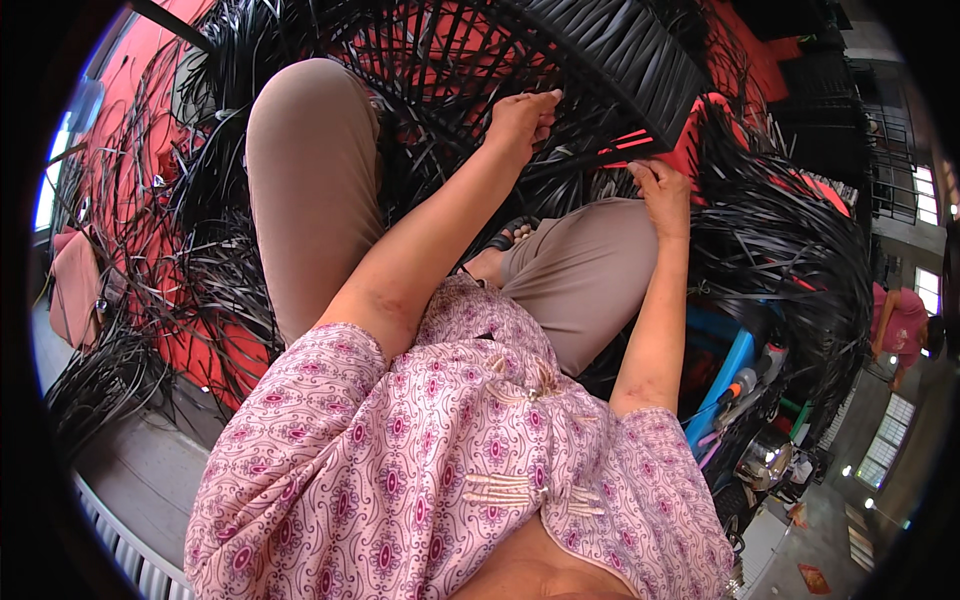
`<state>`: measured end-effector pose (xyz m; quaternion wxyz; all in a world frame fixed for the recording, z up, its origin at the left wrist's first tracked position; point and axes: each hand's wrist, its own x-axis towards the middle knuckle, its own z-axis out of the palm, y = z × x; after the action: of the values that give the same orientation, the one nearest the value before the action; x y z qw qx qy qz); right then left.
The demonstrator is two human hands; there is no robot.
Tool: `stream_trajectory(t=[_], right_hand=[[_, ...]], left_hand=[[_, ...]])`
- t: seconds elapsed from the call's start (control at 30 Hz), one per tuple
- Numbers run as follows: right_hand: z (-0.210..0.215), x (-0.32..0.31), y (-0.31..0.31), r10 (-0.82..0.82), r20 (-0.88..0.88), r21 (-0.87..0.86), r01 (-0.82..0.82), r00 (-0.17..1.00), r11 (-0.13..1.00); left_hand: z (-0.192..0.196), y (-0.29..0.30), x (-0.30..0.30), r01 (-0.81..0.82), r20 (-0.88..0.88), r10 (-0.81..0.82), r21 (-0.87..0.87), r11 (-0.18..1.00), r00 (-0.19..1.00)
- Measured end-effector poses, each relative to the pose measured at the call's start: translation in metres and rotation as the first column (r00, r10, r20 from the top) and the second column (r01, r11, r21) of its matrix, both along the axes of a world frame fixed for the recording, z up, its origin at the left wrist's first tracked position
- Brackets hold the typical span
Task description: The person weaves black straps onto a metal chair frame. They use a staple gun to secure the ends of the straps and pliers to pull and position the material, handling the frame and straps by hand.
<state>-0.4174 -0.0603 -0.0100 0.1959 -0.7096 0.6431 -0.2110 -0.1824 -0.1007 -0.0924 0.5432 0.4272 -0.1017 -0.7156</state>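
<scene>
A half-woven black basket (560,55) of flat plastic strips lies between my knees at the top of the view. My left hand (522,118) pinches black strips at the lower edge of its woven wall, fingers closed on them. My right hand (664,190) sits lower right, fingers curled around a black strip (620,158) that runs toward the basket. Loose strip ends fan out from the weave around both hands. My beige trouser legs (310,180) frame the work, and my pink patterned blouse fills the bottom.
Heaps of loose black strips (790,250) lie on a red mat (215,345) left and right. A blue stool and tools (735,375) stand at lower right. Another person in pink (900,320) is at the far right.
</scene>
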Motion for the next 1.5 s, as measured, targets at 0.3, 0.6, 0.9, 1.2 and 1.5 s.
stream_trajectory(t=[0.3,0.6,0.9,1.2,1.5], right_hand=[[0.0,0.004,-0.004,-0.063,-0.12,0.085,0.074,0.991,0.994],[0.0,0.002,-0.002,-0.05,0.006,0.068,0.049,0.999,0.996],[0.001,0.005,0.0,-0.05,0.074,0.053,0.046,0.996,0.998],[0.006,0.013,0.003,-0.123,0.052,0.099,0.117,0.991,0.988],[-0.002,0.012,-0.005,-0.092,-0.064,0.05,0.095,0.994,0.994]], left_hand=[[-0.002,0.016,-0.001,-0.234,0.138,0.254,-0.147,0.961,0.957],[-0.004,-0.005,0.002,-0.352,0.09,0.392,-0.294,0.889,0.916],[-0.002,-0.015,-0.007,-0.405,0.112,0.432,-0.203,0.892,0.895],[0.003,-0.015,-0.019,-0.384,-0.076,0.384,0.023,0.923,0.92],[-0.017,-0.016,-0.012,-0.421,0.322,0.457,-0.178,0.889,0.829]])
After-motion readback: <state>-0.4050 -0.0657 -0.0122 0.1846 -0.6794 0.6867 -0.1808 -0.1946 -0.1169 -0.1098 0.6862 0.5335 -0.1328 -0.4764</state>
